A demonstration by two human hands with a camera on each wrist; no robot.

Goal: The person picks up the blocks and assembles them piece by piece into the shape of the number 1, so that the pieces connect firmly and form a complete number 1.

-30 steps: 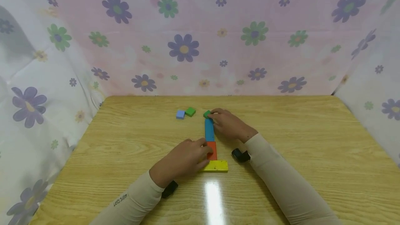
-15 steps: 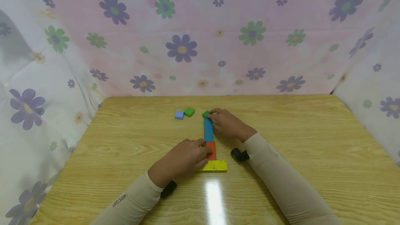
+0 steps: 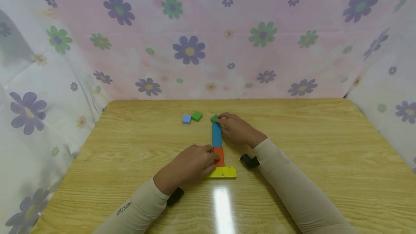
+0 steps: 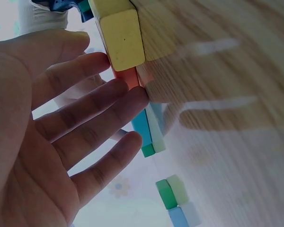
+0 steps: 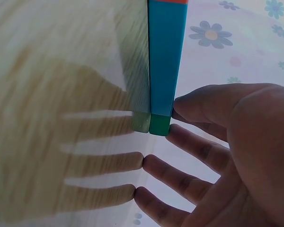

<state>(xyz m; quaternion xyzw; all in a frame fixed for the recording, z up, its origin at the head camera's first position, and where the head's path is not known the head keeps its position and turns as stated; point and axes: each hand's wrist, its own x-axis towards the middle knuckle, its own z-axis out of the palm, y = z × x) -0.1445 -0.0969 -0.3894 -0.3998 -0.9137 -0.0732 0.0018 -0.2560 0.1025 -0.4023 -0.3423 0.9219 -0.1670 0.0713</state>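
Note:
In the head view a row of flat blocks runs away from me: a yellow block lies crosswise, then a red block, a blue block and a small green block at the far end. My left hand rests over the left side of the red block and covers the yellow one's left end; its fingertips reach along the row's edge. My right hand touches the row's far end. Its thumb is at the blue block's side, with a fingertip against the small green block.
A light blue block and another green block lie close together, left of the row's far end. The wooden table ends at a flowered cloth. Black wrist devices sit under both sleeves.
The red block's near end has shifted very slightly left under my left hand. My right hand has stayed in place at the small green block.

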